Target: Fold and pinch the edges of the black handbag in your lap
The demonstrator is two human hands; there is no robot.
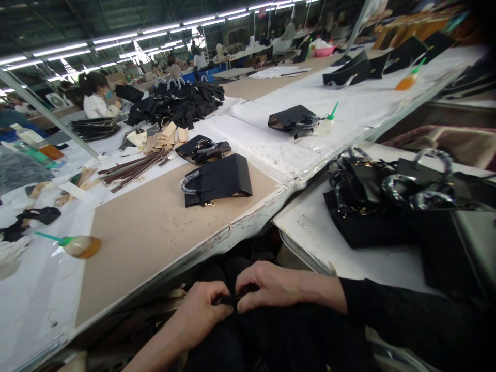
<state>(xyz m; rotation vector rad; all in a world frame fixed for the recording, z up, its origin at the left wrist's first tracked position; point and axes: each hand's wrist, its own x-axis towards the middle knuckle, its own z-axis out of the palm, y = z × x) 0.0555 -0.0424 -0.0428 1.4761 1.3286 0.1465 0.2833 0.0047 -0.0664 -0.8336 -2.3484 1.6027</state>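
Note:
My left hand (201, 307) and my right hand (267, 284) meet low in front of me, below the table's edge, over my dark lap. Both pinch a small black piece (228, 299) between thumb and fingers; I cannot make out what it is. On the brown board (155, 227) in front of me lies a black handbag (217, 181) with a wrapped handle, flat on its side. A second black bag part (201, 149) lies just behind it.
A glue bottle with a green nozzle (75, 244) lies at the left. Brown strips (132, 168) and tan pieces lie farther back. Several black bags (380, 196) are stacked on the side table at the right. Other people work at far tables.

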